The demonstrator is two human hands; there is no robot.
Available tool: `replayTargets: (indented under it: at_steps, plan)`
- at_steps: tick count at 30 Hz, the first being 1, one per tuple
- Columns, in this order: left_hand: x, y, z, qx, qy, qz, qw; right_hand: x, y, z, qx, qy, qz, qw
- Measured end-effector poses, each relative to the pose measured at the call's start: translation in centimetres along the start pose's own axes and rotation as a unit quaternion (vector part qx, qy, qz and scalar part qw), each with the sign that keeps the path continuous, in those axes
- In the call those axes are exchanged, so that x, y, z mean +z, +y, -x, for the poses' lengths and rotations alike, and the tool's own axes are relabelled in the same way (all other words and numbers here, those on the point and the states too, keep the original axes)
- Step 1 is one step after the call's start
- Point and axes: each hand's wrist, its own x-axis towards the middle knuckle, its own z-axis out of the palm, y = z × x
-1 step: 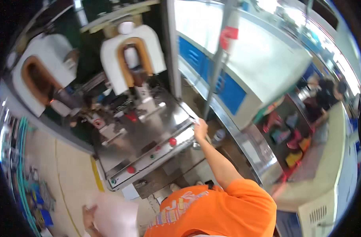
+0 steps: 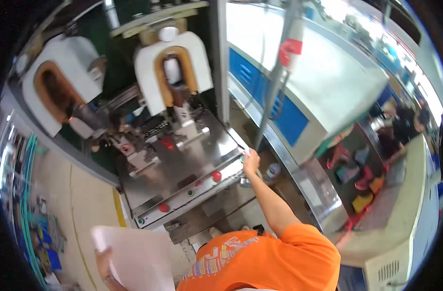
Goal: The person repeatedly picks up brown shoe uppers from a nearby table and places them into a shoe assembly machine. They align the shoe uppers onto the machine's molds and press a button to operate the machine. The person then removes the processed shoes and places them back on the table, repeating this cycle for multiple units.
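While the big steel machine [image 2: 182, 165] with its two white horseshoe-shaped guards fills the middle, the right hand [image 2: 250, 160] rests at the machine's front right corner, beside a green button [image 2: 241, 158]; its fingers look curled, grip unclear. Lower left, the left hand [image 2: 105, 264] pinches a white sheet [image 2: 134, 257]

My only view came from the head camera, looking steeply down and tilted, fairly far above the steel machine deck [image 2: 182, 165]. The fisheye bent the edges toward a dark rim, and an orange sleeve [image 2: 279, 257] filled the lower edge.
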Motion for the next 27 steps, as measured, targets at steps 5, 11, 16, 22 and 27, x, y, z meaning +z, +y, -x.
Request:
replayTargets:
  at_steps: [5, 11, 16, 22, 27]
  plan:
    - [-0.6, -5.0, 0.8, 0.050, -0.116, -0.283, 0.951, 0.5, -2.8, 0.9, 0.040, -0.065, -0.008, 0.997]
    - [-1.2, -0.2, 0.0, -0.040, -0.062, 0.263, 0.962, 0.4, -2.1, 0.6, 0.049, -0.061, 0.011, 0.997]
    - [0.6, -5.2, -1.0, 0.028, -0.136, -0.291, 0.947, 0.4, -2.6, 0.8, 0.045, -0.086, 0.002, 0.995]
    - [-1.0, -4.7, -3.0, -0.002, -0.095, -0.126, 0.987, 0.3, -2.1, 0.9, 0.045, -0.089, 0.006, 0.995]
    - [2.2, -1.2, -2.9, 0.029, -0.165, -0.343, 0.924, 0.2, -2.3, 0.7, 0.039, -0.086, 0.007, 0.996]
